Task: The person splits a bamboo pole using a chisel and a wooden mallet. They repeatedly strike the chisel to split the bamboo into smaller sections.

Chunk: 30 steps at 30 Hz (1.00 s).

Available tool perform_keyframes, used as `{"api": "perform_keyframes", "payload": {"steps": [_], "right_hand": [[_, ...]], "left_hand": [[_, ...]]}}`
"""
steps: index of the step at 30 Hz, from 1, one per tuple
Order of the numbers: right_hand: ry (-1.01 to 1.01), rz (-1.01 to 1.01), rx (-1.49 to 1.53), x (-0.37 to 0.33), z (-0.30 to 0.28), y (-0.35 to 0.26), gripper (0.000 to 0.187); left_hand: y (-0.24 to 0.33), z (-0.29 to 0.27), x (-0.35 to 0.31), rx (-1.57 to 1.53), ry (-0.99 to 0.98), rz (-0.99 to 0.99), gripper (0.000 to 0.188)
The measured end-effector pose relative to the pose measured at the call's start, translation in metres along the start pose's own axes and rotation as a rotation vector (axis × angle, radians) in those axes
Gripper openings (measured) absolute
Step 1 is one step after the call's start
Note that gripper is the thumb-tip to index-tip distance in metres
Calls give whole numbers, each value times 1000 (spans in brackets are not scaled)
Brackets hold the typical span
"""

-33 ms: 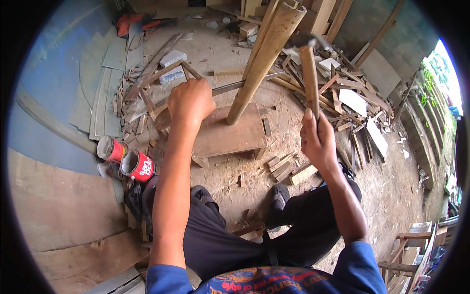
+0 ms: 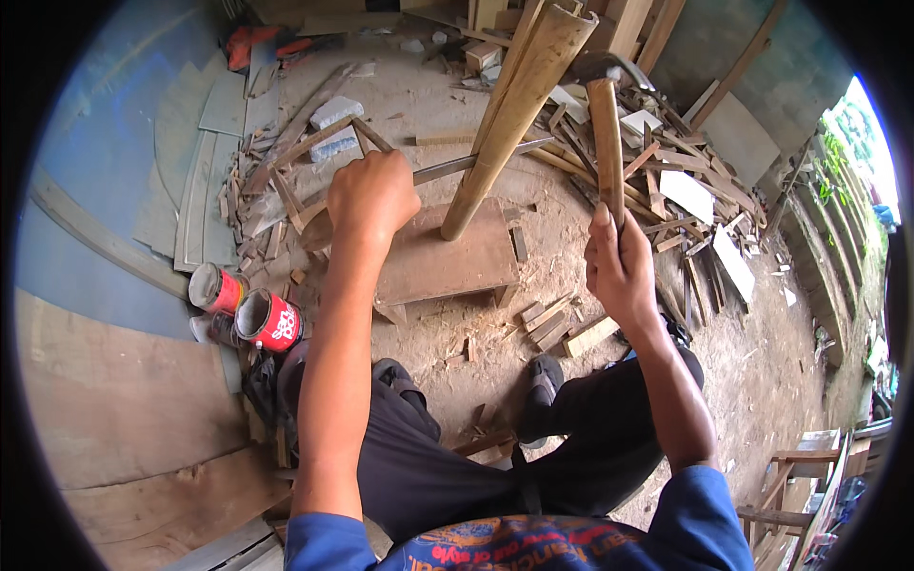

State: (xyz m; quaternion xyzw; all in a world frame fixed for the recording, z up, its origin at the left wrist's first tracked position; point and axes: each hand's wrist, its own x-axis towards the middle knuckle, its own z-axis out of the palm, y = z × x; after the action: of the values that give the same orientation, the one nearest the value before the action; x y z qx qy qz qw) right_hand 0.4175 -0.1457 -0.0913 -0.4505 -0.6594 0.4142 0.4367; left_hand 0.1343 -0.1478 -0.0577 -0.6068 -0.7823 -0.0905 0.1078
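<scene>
Scrap-littered dirt floor (image 2: 762,333); hands grip blade (image 2: 447,167), hammer (image 2: 606,133).

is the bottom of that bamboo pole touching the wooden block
Touching. The head view shows the bamboo pole standing tilted with its lower end planted on the wooden block, no gap visible.

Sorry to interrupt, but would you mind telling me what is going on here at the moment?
A person sits on the dirt ground working a thick bamboo pole that stands tilted with its lower end on a flat wooden block. The left hand grips a long metal blade whose other end reaches the pole. The right hand holds a wooden-handled hammer raised, its head up beside the pole. Wood offcuts litter the ground, and two red cans stand to the left.
</scene>
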Motion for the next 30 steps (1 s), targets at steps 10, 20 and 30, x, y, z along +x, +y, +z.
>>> {"api": "perform_keyframes", "payload": {"steps": [10, 20, 30], "right_hand": [[15, 46, 175, 15, -2, -5, 34], [-44, 39, 113, 9, -4, 1, 34], [-5, 44, 68, 17, -4, -5, 36]], "left_hand": [[0, -2, 6, 7, 56, 1, 13], [-1, -4, 6, -6, -8, -30, 13], [1, -1, 6, -3, -11, -13, 12]]}}
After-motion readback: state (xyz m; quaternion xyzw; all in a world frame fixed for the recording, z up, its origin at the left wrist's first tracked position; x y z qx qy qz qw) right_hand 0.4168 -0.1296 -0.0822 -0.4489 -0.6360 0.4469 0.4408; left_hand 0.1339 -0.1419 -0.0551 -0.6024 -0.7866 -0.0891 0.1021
